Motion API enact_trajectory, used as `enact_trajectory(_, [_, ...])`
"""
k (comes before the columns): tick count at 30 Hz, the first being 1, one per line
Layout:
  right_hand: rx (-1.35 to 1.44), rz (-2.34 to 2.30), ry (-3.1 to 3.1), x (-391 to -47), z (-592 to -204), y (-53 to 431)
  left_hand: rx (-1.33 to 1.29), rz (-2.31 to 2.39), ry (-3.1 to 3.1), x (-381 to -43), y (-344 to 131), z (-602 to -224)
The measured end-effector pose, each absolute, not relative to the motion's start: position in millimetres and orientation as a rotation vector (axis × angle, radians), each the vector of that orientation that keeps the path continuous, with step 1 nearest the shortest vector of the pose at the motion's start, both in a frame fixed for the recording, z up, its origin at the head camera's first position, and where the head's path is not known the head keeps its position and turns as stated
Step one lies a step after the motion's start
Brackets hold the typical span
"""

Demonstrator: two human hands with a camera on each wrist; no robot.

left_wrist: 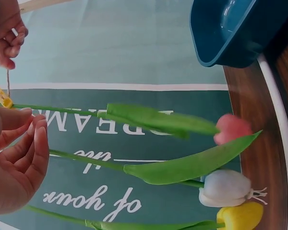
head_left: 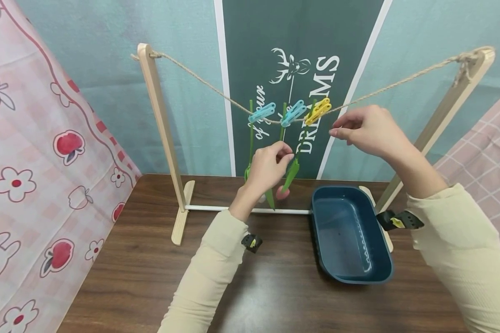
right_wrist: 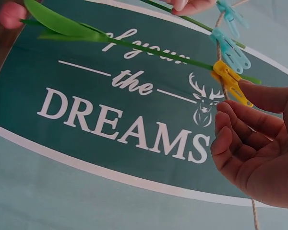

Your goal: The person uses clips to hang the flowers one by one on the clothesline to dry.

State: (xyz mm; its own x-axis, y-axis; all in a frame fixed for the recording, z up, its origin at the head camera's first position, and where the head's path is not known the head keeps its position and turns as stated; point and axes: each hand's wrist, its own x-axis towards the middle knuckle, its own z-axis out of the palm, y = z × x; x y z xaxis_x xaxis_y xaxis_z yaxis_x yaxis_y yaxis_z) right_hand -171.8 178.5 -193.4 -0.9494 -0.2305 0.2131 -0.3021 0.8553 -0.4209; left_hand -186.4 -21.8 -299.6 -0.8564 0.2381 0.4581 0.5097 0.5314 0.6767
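Three artificial tulips hang head down from a twine line (head_left: 210,86). A yellow clothespin (head_left: 318,111) clips the stem of the pink tulip (head_left: 282,193); blue clothespins (head_left: 293,114) hold the white tulip (left_wrist: 224,188) and the yellow tulip (left_wrist: 241,215). My left hand (head_left: 268,164) is beside the stems, its thumb and fingers loosely bent with a gap between them and nothing visibly gripped. Just right of the yellow clothespin, my right hand (head_left: 368,129) hovers with loosely bent fingers. The head view shows it apart from the clothespin, though the two overlap in the right wrist view.
Wooden posts (head_left: 160,120) carry the line at both ends, joined low down by a white rod (head_left: 208,208). A dark blue basin (head_left: 346,236) stands on the brown table (head_left: 275,286), below my right hand. Printed cloths (head_left: 21,138) hang around the table.
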Motion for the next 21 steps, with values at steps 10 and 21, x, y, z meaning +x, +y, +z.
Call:
enact_trajectory(10, [0.394, 0.749, -2.887, -170.6, -216.4, 190.8, -0.582, -1.259, -2.464, -181.8, -33.6, -305.5])
enact_trajectory(21, [0.357, 0.854, -2.931, -166.8, -247.6, 209.4, -0.518, -1.302, -2.431, -178.9, -55.1, -325.9])
